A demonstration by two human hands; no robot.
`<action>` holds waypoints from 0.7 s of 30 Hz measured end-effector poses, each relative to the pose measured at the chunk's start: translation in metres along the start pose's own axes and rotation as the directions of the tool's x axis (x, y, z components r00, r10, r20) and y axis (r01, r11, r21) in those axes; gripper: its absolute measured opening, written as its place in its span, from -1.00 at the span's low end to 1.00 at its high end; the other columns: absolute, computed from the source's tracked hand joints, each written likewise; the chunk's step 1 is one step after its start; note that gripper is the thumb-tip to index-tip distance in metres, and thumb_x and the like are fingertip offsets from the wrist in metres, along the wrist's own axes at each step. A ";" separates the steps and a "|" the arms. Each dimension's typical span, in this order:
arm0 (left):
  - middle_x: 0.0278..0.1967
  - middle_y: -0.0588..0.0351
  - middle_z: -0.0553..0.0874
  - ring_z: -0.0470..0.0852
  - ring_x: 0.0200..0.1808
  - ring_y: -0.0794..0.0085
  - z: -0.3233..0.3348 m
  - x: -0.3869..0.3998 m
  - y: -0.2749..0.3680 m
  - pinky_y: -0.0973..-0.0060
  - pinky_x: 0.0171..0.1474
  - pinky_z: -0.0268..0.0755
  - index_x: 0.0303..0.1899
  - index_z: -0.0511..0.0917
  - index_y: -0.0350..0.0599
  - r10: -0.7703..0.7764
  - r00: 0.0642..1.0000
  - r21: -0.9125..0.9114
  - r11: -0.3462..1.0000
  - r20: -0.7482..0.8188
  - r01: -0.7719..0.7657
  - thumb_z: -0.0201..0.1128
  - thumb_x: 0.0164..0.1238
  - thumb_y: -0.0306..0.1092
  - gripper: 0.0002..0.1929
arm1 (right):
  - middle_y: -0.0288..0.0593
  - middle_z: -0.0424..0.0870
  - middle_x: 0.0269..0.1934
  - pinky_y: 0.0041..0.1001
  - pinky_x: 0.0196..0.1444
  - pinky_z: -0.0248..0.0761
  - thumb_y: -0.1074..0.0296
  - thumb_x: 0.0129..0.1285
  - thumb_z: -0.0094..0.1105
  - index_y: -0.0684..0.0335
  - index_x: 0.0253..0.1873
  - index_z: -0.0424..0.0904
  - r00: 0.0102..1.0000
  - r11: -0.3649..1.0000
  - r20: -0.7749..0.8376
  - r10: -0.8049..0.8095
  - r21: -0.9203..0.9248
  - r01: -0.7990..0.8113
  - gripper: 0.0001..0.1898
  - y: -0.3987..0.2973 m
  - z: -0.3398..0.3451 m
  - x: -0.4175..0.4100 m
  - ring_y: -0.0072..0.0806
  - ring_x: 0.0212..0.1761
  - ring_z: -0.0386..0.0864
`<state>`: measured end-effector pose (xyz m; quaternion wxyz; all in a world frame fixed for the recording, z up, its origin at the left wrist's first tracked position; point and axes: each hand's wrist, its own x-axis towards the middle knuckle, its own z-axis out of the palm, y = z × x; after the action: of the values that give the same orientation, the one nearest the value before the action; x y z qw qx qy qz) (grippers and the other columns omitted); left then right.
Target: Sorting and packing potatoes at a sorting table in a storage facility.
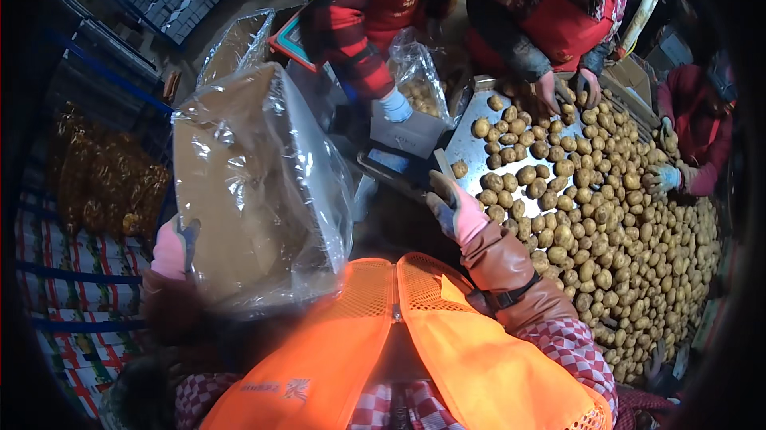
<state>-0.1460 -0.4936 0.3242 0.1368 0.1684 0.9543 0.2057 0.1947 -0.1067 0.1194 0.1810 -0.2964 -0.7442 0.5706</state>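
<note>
My left hand (pixel 175 249), in a pink glove with dark fingers, grips the left edge of a cardboard box (pixel 239 202) lined with clear plastic film. The film (pixel 311 173) hangs over the box's right side. My right hand (pixel 453 205), gloved the same way, is apart from the box, its fingers spread and nothing in them. It is close to the left edge of a metal sorting table (pixel 473 149), where many potatoes (pixel 562 235) lie loose. Just beyond that hand is a dark flat platform (pixel 395 167).
Co-workers in red aprons (pixel 395 17) stand across from me; one gloved hand (pixel 396 106) touches a smaller carton (pixel 407 134) of potatoes. Others reach over the table. Another lined box (pixel 236 47) stands behind mine. Net sacks (pixel 102 179) and printed cartons (pixel 84 286) are at left.
</note>
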 end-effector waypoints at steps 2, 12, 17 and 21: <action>0.02 -0.15 0.78 0.72 0.09 -0.08 0.012 -0.001 0.008 0.21 0.17 0.50 0.24 0.64 -0.01 -0.048 0.998 0.130 0.990 -0.032 0.052 0.28 0.45 -0.12 -0.59 | 0.09 0.56 0.36 -0.36 0.45 0.35 0.42 0.46 0.27 0.33 0.49 0.35 0.999 0.999 -0.019 0.047 0.000 -0.047 -0.43 -0.007 -0.005 -0.001 -0.27 0.41 0.52; 0.02 -0.15 0.77 0.71 0.10 -0.07 0.019 0.035 0.043 0.21 0.17 0.51 0.21 0.65 -0.01 -0.041 0.993 0.098 0.995 0.106 0.030 0.30 0.42 -0.09 -0.59 | 0.03 0.61 0.33 -0.39 0.41 0.37 0.42 0.47 0.20 0.30 0.46 0.41 0.980 0.986 -0.147 0.133 0.116 -0.117 -0.50 0.047 -0.032 -0.003 -0.31 0.37 0.55; 0.02 -0.15 0.78 0.71 0.10 -0.10 0.027 0.051 0.026 0.21 0.18 0.52 0.20 0.66 0.01 -0.009 0.993 0.133 0.991 0.115 -0.006 0.31 0.41 -0.03 -0.57 | 0.03 0.68 0.23 -0.38 0.31 0.47 0.43 0.42 0.25 0.28 0.38 0.53 0.936 0.976 -0.277 0.216 0.053 -0.209 -0.55 0.038 -0.038 -0.014 -0.29 0.28 0.63; 0.02 -0.16 0.78 0.71 0.10 -0.10 0.030 0.046 0.051 0.20 0.18 0.52 0.20 0.66 0.02 -0.048 0.991 0.199 0.980 0.123 0.022 0.31 0.41 -0.03 -0.57 | 0.03 0.70 0.21 -0.39 0.31 0.47 0.44 0.43 0.23 0.22 0.36 0.56 0.921 0.978 -0.329 0.209 0.092 -0.189 -0.58 0.057 -0.044 -0.017 -0.31 0.26 0.65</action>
<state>-0.1641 -0.4220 0.3109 0.1836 0.1771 0.9621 0.0965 0.2478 -0.0754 0.0785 0.2553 -0.4582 -0.6514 0.5483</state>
